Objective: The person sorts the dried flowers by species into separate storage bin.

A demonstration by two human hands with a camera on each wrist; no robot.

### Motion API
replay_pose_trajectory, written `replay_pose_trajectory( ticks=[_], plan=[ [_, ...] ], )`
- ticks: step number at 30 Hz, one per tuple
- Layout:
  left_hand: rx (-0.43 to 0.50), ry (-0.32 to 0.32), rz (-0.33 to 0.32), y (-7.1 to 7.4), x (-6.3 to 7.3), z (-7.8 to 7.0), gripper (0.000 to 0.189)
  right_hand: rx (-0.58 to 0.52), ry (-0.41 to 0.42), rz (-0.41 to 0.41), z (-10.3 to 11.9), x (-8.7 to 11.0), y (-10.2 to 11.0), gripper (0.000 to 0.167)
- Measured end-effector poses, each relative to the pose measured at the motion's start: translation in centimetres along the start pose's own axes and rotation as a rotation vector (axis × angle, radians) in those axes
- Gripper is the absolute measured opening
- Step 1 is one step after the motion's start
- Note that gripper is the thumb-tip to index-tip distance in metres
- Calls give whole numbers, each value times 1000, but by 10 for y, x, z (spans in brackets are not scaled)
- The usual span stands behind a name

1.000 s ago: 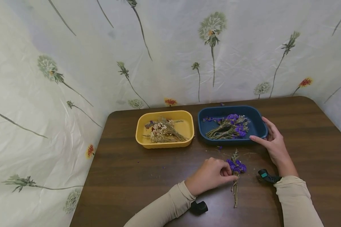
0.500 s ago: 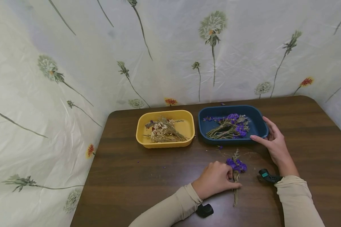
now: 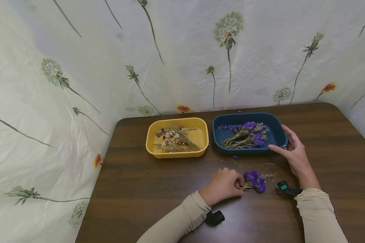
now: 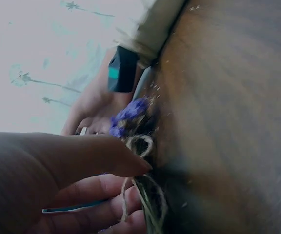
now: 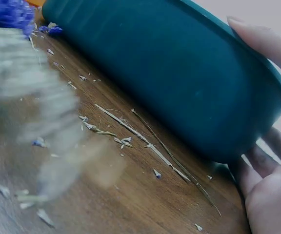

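Note:
In the head view my left hand (image 3: 223, 187) grips the stems of a small dried flower bunch (image 3: 255, 181). Its purple heads and pale sprig point right, low over the table. The left wrist view shows thumb and fingers around the stems, beside a loop of twine (image 4: 143, 145) tied around them. The stem ends are hidden behind the hand in the head view. My right hand (image 3: 295, 155) holds the right end of a blue tray (image 3: 275, 130), thumb on the near rim, fingers around the outer wall. Inside the tray lie purple dried flower bunches (image 3: 246, 135).
Left of the blue tray stands a yellow tray (image 3: 176, 155) with pale dried flower bunches (image 3: 176, 138). Loose stems (image 5: 145, 141) and petal bits lie on the brown table (image 3: 134, 195) near the blue tray. A patterned sheet (image 3: 182, 60) hangs behind.
The flower bunch has turned from pointing away to pointing right, its stems now in my left hand, which has shifted slightly left. My right hand stays on the blue tray.

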State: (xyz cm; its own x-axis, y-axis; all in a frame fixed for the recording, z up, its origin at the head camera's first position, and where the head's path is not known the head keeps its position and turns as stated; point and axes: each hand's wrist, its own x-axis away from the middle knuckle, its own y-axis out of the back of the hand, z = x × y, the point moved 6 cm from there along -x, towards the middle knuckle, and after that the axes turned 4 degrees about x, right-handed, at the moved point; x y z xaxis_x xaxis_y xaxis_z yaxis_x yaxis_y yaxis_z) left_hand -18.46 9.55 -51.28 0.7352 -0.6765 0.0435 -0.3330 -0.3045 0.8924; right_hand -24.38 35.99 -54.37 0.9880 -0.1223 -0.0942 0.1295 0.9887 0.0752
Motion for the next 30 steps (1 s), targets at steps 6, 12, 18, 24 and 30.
replay_pose_trajectory(
  ticks=[6,12,18,24,30],
  plan=[
    [53,17,23,4,-1,5,10,19,6,1,1,0,0,88],
    [78,-9,38,4,-1,6,12,6,5,-4,0,-1,0,88],
    [148,-41,57,9,-2,7,10,-9,8,1,0,0,-1,87],
    [207,-46,52,22,-5,11,8,-24,18,2,0,0,-1,88],
    [277,-48,48,45,-7,15,8,-40,9,-1,0,0,-2,88]
  ],
)
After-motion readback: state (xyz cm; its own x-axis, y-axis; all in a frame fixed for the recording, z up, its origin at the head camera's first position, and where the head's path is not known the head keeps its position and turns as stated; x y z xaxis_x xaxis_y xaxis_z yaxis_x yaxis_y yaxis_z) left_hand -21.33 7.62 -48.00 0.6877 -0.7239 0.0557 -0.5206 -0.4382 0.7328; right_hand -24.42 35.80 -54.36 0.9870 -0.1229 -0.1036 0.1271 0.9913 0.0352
